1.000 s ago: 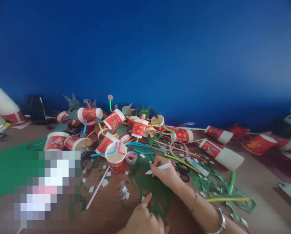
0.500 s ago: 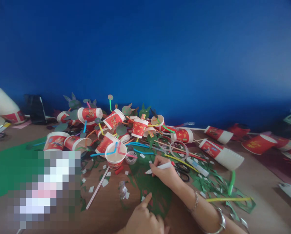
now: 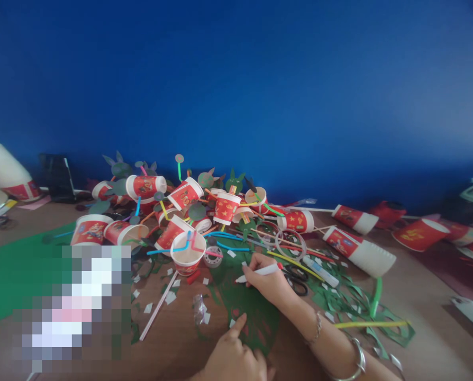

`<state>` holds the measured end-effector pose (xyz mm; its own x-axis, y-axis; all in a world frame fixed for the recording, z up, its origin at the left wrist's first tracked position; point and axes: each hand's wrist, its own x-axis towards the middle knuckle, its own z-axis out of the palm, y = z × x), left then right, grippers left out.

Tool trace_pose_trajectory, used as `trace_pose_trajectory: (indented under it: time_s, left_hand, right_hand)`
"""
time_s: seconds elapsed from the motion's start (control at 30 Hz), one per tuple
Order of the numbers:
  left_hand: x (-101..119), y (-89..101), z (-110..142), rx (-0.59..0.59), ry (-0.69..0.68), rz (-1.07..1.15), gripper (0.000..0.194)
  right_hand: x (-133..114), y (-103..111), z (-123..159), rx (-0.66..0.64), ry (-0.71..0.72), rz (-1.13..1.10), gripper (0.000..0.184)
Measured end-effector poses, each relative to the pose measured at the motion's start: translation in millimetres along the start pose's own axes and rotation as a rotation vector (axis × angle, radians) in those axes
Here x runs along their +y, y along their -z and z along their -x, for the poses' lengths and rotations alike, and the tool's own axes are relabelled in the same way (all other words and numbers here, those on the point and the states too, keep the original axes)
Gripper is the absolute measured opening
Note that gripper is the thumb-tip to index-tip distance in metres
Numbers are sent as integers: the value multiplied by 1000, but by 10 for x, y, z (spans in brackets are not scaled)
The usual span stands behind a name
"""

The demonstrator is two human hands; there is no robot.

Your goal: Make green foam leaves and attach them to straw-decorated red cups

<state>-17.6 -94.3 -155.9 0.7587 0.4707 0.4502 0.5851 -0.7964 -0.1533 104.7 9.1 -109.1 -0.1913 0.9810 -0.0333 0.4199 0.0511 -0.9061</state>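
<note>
My right hand point(image 3: 267, 278) is closed around a white marker point(image 3: 265, 270) with a red end. Its tip points left and down onto a green paper sheet point(image 3: 256, 312), which bears reddish marks. Nearer to me, my left hand point(image 3: 236, 354) lies on the lower part of this sheet, index finger stretched out and the others partly bent; it holds nothing. A red marker cap point(image 3: 194, 277) lies to the left of the sheet. Black-handled scissors point(image 3: 298, 278) rest just beyond my right wrist, their blades hidden.
Red paper cups with straws and green paper shapes point(image 3: 227, 207) are heaped behind my hands. Stacked cups point(image 3: 359, 251), a glue stick point(image 3: 321, 271), tape rings point(image 3: 291, 243) and green offcuts point(image 3: 343, 296) lie right. A pink-white straw point(image 3: 159, 306) lies left, near a blurred-out patch.
</note>
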Motion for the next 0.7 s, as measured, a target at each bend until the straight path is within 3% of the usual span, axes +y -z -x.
trace_pose_trajectory:
  time_s: [0.57, 0.7]
  left_hand:
    - [2, -9, -1, 53, 10, -2, 41]
    - [-5, -4, -7, 48, 8, -1, 42]
  right_hand:
    - [-21, 4, -1, -14, -6, -48, 24]
    - [-55, 36, 19, 72, 23, -189, 29]
